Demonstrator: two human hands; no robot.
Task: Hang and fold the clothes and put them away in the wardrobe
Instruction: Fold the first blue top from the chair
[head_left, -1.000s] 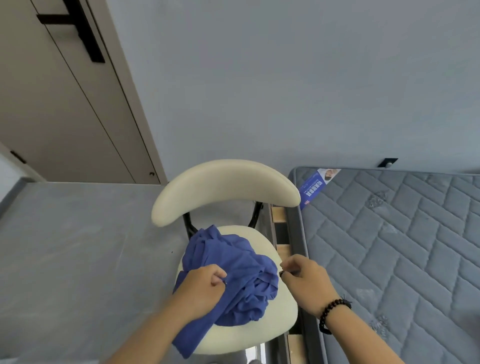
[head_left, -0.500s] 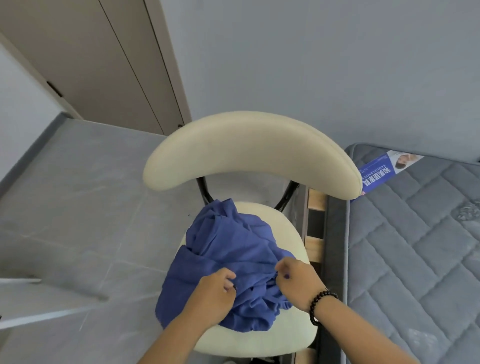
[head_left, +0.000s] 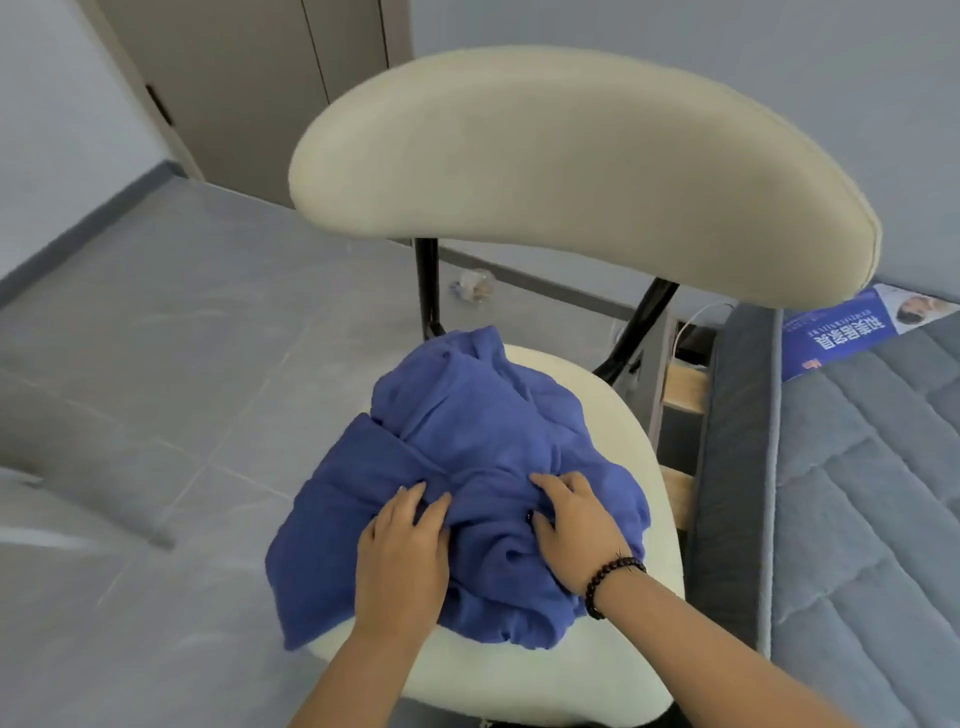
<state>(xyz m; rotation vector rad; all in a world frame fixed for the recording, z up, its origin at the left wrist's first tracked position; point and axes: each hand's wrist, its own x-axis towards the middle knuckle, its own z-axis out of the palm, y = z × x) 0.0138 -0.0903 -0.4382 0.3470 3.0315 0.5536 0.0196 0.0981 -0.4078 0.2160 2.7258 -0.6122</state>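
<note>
Down at the bottom of the view, the left hand lies palm-down on a crumpled blue garment, its fingers fairly straight and spread on a fold of the cloth rather than curled round it. Just beside it, the right hand rests on the same garment with its fingers spread and bent a little at the tips, pressing into the bunched fabric; whether any cloth is pinched under the fingertips cannot be told. A dark beaded bracelet circles the right wrist. The garment sits in a heap on the cream seat of a chair, with one edge hanging over the seat's left side and a peak of cloth reaching toward the back. The chair's wide, curved cream backrest stands on two black struts above the heap. To the right, just beside the chair, lies a grey quilted mattress with a blue printed label at its corner, and wooden slats of the bed frame show in the gap between. Grey floor tiles spread to the left, and a beige door stands in the far wall.
</note>
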